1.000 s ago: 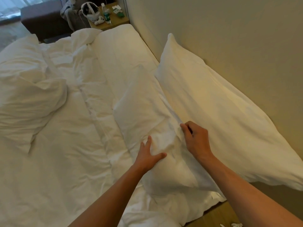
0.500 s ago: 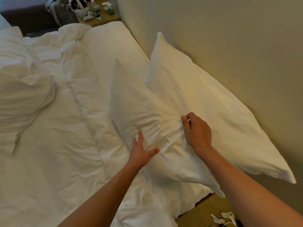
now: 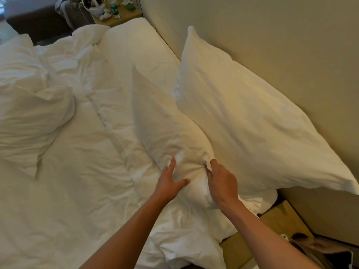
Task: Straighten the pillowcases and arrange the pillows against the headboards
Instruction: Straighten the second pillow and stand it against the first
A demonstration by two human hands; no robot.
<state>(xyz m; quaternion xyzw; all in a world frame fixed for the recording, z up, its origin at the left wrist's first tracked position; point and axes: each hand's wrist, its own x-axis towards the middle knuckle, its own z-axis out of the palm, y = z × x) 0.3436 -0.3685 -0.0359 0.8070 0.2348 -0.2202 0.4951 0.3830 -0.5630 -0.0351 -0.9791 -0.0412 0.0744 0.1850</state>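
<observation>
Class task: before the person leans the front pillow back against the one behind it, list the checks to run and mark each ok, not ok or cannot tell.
1. Right hand grips the front pillow: ok.
2. Left hand supports its near end with straight fingers: ok.
3. Front pillowcase smooth: not ok, bunched at the grip.
4. Back pillow leaning on the headboard wall: ok.
5. Front pillow resting against the back pillow: cannot tell.

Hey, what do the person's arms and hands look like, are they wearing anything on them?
Both forearms are bare, with no sleeves in view. The left hand and right hand wear no gloves, and no watch, bracelet or ring shows on them.
</observation>
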